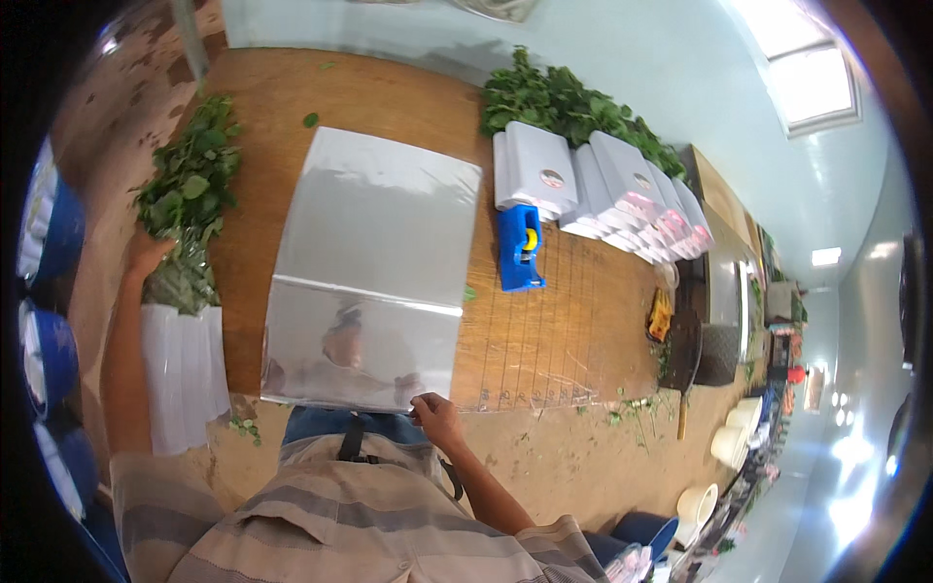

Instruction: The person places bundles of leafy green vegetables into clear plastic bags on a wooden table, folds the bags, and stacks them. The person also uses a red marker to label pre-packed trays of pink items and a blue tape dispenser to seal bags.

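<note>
A leafy green bunch [191,164] lies along the left end of the wooden table, its lower part in clear film with white paper [182,364] around the stems. My left hand [151,251] grips it where leaves meet film; some of its fingers are hidden by foliage. Before me a stack of shiny clear plastic sheets [379,218] covers the middle of the table, a crease or edge running across it. With thumb and fingers my right hand [437,419] pinches the near edge of these sheets, close to their right corner.
Right of the sheets stands a blue tape dispenser [514,251] with yellow tape. Behind it are stacked white-wrapped bundles [539,167] with green leaves [561,98] against the wall. Ruled marks run over the tabletop [525,350]. Blue buckets [55,357] line the left; a knife-like blade [681,350] lies right.
</note>
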